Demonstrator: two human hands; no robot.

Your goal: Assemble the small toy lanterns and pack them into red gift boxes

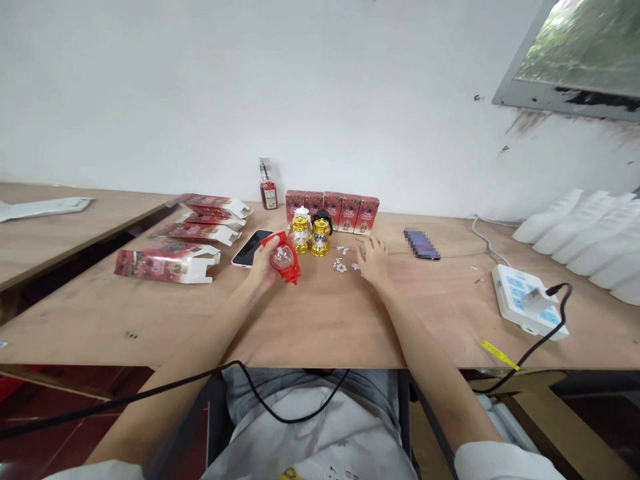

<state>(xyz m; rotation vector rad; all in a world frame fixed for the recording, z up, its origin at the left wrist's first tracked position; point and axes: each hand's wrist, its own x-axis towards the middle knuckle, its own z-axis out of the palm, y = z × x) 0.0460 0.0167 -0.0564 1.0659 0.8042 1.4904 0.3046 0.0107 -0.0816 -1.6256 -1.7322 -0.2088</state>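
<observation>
My left hand (263, 268) is wrapped around a small red lantern (286, 259) with a clear globe. The lantern is tilted, its base toward the upper left and its top pointing down. My right hand (373, 261) rests low over the table, fingers bent and somewhat apart, with nothing visible in them. Beside it lie several small round white pieces (339, 265) and a few pale scraps (343, 249). Two gold lanterns (321, 239) stand upright between my hands, with a white lantern (302, 212) and a black lantern (323, 216) partly hidden behind them.
Several red boxes (349, 213) stand in a row behind the lanterns. Flattened open cartons (165, 262) lie at left, near a phone (250, 249). A bottle (268, 190) stands by the wall. At right are another phone (423, 245), a power strip (525, 303) and white stacked forms (590, 237).
</observation>
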